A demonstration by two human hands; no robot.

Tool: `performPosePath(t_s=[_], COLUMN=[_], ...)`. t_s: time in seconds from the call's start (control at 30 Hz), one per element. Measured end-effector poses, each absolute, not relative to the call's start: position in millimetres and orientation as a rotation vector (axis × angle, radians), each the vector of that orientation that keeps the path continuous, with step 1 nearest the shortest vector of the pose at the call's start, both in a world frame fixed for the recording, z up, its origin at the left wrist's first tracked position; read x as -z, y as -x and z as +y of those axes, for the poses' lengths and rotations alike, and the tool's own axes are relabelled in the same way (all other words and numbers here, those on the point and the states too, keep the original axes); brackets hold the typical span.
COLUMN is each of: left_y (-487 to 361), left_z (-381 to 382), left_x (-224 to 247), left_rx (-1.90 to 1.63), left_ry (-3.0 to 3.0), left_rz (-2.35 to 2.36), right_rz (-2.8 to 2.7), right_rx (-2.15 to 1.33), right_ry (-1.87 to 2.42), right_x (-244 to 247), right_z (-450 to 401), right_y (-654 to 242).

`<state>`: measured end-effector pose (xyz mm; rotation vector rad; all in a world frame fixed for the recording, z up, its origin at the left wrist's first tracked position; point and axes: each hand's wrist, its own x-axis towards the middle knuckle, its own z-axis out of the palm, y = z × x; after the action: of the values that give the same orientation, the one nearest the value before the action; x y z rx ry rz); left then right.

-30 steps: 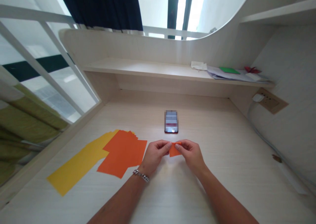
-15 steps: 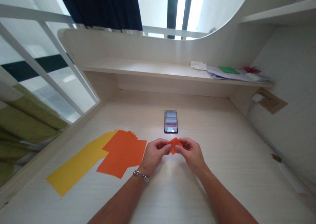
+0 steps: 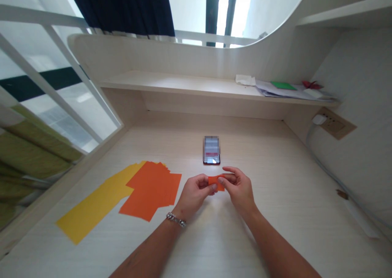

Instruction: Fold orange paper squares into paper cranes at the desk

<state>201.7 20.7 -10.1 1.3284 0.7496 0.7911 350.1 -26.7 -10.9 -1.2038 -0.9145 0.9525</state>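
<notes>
Hands (image 3: 195, 193) pinch orange paper (image 3: 213, 180); phone screen (image 3: 211, 147) (text, perhaps) blurred

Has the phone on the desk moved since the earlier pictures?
No. The phone lies in the same place on the desk, judged against the shelf behind it.

Shows a pale, wood-grained surface (image 3: 260, 155) with a long shelf (image 3: 183, 82) above its back edge. Meets a plain wall (image 3: 364, 74) on the right, fitted with a beige socket (image 3: 341, 127). Has white rails (image 3: 29, 70) and olive cloth (image 3: 36, 141) at left, a navy curtain (image 3: 131, 10) and bright window (image 3: 243, 8) above.
</notes>
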Motion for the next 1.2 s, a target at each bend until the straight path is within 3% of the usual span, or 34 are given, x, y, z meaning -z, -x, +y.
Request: performPosePath(t_s=[0.6,1.2], left_y=[-203.0,-206.3], left_z=[18.8,16.6], left_x=[10.7,10.4], left_rx=[-0.777,-0.738], left_ry=[-1.201,-1.256], left_rz=[0.809,0.761], right_rz=[-0.943,-1.134], right_rx=[-0.991,-0.741], right_ry=[1.226,1.295], right_x=[6.5,6.2], right_z=[-27.5,-30.8], right_y=[-349.1,-341.5])
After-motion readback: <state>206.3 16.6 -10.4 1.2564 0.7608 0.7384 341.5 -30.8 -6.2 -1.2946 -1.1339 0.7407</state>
